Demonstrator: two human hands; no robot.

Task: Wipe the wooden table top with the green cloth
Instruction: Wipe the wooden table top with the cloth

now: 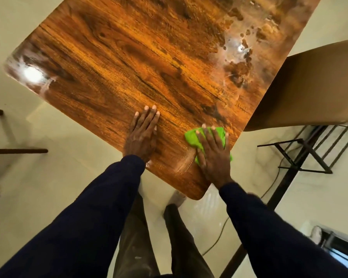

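Observation:
The wooden table top (129,63) fills the upper middle of the head view, glossy, with whitish smears at its far right and a glare spot at its left corner. My right hand (214,155) lies flat with spread fingers on the green cloth (191,136), pressing it onto the table near the near right edge. My left hand (143,133) rests flat on the bare wood to the left of the cloth, fingers straight and together. Part of the cloth is hidden under my right hand.
A brown cardboard box (309,89) stands against the table's right edge. A black metal frame (301,155) and a cable lie on the pale floor at the right. Dark wooden chair rungs (18,151) show at the left. My legs stand below the table's near corner.

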